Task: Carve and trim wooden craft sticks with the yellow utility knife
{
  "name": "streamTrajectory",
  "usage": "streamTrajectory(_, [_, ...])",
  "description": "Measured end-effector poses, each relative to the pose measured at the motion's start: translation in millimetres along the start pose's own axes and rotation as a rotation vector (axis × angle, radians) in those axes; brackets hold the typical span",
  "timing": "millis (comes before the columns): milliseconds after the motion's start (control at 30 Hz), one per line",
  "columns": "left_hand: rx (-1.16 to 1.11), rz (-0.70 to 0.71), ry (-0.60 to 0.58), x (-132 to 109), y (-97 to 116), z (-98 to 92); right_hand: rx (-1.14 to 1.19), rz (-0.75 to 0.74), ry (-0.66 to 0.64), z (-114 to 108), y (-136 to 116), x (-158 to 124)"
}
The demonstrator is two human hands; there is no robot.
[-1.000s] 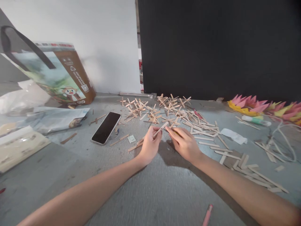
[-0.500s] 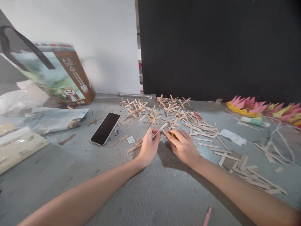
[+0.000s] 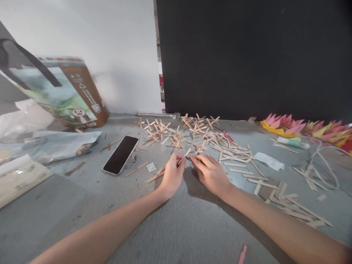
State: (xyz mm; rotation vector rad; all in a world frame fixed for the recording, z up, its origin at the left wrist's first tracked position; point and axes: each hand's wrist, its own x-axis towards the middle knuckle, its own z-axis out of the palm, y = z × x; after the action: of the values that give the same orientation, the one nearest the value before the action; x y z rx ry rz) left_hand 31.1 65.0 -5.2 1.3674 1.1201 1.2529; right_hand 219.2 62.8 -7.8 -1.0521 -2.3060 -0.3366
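Note:
My left hand [image 3: 173, 171] is closed, pinching a craft stick [image 3: 184, 156] that points up and to the right. Close beside it, my right hand [image 3: 210, 170] curls its fingers around a small yellow tool, mostly hidden by the hand; a thin dark tip shows near the stick. Both hands rest low over the grey table [image 3: 165, 227]. Just beyond them lies a heap of crossed craft sticks [image 3: 178, 140]. Other loose craft sticks [image 3: 156, 176] lie left of my left hand, by a small pale square packet [image 3: 151, 167].
A phone [image 3: 121, 155] lies to the left, near plastic packages [image 3: 64, 145] and a printed bag [image 3: 74, 95]. On the right are scattered sticks [image 3: 299, 211], a white paper piece [image 3: 268, 161], a glue tube [image 3: 293, 142], a cable and pink-yellow paper petals [image 3: 283, 124]. A pink pencil [image 3: 242, 253] lies in front.
The view has shifted slightly, moving everything a little left and down. The stick in my left hand is turned slightly; the yellow part in my right hand is now more hidden.

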Motion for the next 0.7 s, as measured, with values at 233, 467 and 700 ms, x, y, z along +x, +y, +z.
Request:
streamTrajectory(233, [0.033,-0.005,0.011,0.5,-0.3,-0.2,-0.005,0.01,-0.007,-0.4,-0.9,1.1])
streamTrajectory(467, [0.093,0.015,0.053,-0.5,-1.3,-2.3,-0.059,0.002,-0.051,-3.9,-4.5,2.2])
streamTrajectory(700, [0.085,-0.009,0.077,-0.8,1.7,-2.4,-0.045,0.008,-0.045,-3.7,-5.6,3.2])
